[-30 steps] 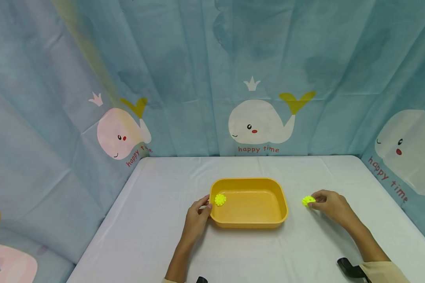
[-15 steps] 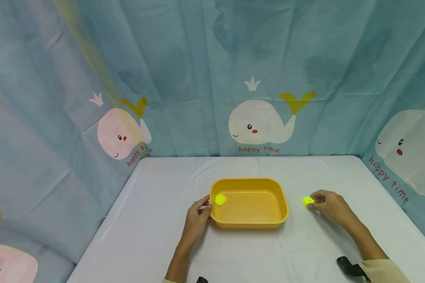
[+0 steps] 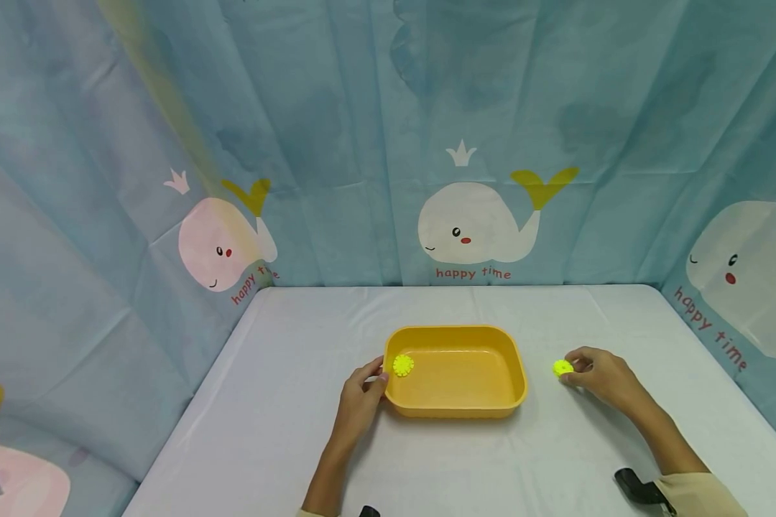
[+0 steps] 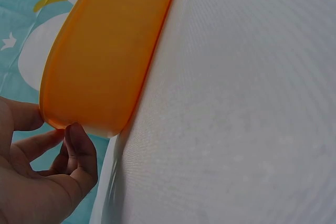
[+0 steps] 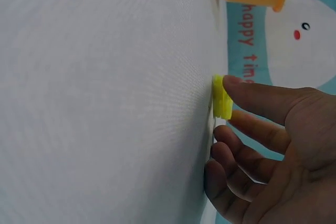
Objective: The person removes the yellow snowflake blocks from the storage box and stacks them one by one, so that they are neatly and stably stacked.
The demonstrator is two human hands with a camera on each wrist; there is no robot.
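Observation:
A yellow-orange rectangular tray [image 3: 459, 413] stands on the white table. My left hand [image 3: 357, 406] pinches its left rim between thumb and fingers, also seen in the left wrist view, where the tray's end wall [image 4: 100, 77] rises above the fingertips. Inside the tray, by its left end, lies a small bright yellow scalloped disc [image 3: 403, 365], flower-like in outline. To the right of the tray, my right hand [image 3: 604, 375] pinches a second disc [image 3: 562, 368] of the same look. The right wrist view shows this disc [image 5: 221, 98] edge-on, at the tabletop, between thumb and index finger.
A white cloth [image 3: 284, 416] covers the table. Blue curtains [image 3: 336, 143] with printed whales surround it at the back and sides. A black curved device [image 3: 640, 490] sits at the right wrist, and part of another [image 3: 368, 511] shows at the bottom edge.

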